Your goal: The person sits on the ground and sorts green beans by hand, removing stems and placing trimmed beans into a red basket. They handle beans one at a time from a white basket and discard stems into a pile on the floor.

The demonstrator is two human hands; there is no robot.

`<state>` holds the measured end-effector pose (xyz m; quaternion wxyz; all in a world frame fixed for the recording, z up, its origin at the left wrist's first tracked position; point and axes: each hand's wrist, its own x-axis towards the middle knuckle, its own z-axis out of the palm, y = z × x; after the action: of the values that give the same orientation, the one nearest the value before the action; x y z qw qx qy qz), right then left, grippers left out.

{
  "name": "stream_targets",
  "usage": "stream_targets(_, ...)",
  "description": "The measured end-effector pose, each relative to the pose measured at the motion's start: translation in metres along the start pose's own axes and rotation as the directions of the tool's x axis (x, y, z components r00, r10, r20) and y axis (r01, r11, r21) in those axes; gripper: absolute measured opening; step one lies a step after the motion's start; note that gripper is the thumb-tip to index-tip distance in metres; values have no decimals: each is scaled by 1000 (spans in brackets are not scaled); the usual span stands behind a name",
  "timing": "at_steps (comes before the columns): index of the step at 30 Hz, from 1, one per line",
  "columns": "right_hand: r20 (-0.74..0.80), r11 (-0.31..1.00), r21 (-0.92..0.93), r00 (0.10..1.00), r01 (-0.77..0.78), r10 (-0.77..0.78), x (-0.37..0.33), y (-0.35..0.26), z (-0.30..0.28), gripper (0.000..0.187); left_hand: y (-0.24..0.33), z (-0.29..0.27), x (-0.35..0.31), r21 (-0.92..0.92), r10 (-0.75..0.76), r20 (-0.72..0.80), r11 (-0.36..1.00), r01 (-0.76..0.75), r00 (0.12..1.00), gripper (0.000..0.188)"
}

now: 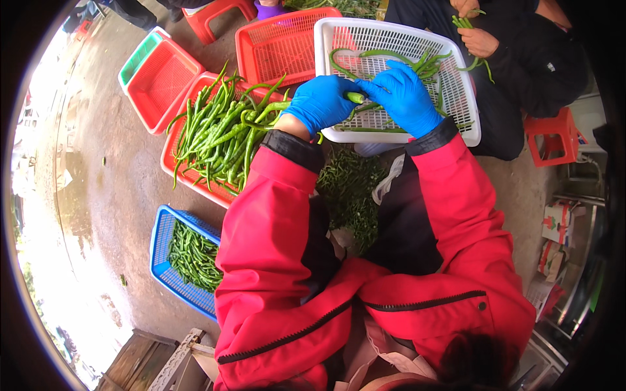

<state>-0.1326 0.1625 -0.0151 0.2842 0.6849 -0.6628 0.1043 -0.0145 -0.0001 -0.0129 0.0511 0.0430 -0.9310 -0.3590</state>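
My left hand (321, 102), in a blue glove, is closed round a long green chili pepper whose blunt end (355, 98) pokes out past the fingers. Close beside that end, my right hand (402, 98), gloved the same, has thumb and fingers pinched together; what lies between them is too small to make out. Both hands are over the near side of a white plastic basket (473, 124), in which several green chili peppers (427, 65) lie loosely. Left of my left wrist, a heap of long green peppers (222, 130) fills a red basket (171, 146).
A blue basket (161, 260) at lower left holds small green pieces. Green trimmings (349, 186) lie on the floor between my legs. Red baskets (287, 45) stand at the back. Opposite, a person's hands (479, 40) hold peppers, near a red stool (553, 138).
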Motion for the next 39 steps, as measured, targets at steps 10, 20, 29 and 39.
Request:
stream_targets(10,-172,990,132,983,-48,70,-6,-3,-3,35,4,2,-2,-381,-30,42,924,44,999,20)
stream_targets(20,-218,982,142,964,-124,154,-8,-10,-4,35,8,7,-3,-560,-53,27,826,59,998,21)
stream_targets(29,-174,749,555,830,-362,529,-12,-8,-5,21,23,-8,-6,-759,8,-190,634,-152,982,22)
stream_targets(39,733,583,361,608,-728,305,-46,15,77,26,12,-31,-12,-797,-356,-375,596,-101,856,16)
